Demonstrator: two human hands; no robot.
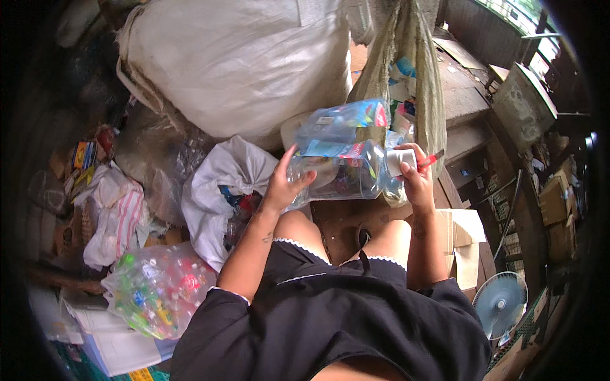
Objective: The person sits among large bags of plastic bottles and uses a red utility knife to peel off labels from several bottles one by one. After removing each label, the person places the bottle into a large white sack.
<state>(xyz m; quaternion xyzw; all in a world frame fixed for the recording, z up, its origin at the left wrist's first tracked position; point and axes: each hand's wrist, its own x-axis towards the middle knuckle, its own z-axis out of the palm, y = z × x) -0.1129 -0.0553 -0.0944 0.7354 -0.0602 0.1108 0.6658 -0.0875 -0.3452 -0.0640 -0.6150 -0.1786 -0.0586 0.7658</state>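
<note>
Across my lap lies a large clear plastic bottle point(340, 174) with a blue and red label, held between both hands. My left hand point(284, 183) cups its bottom end, thumb on the near side. At the other end my right hand point(416, 178) grips the bottle's white cap point(399, 162). A slim red tool point(430, 160) with a dark tip sticks out of that same hand; its exact kind is unclear. Just beyond lies another clear bottle point(343, 120) with a similar label, beside a hanging greenish mesh sack point(427, 101).
A big white sack point(235, 70) stands ahead. To the left are an open white sack point(222, 159) and a clear bag of coloured bottles point(159, 286). On the right are a cardboard box point(467, 244), a fan point(502, 301) and wooden steps point(467, 149).
</note>
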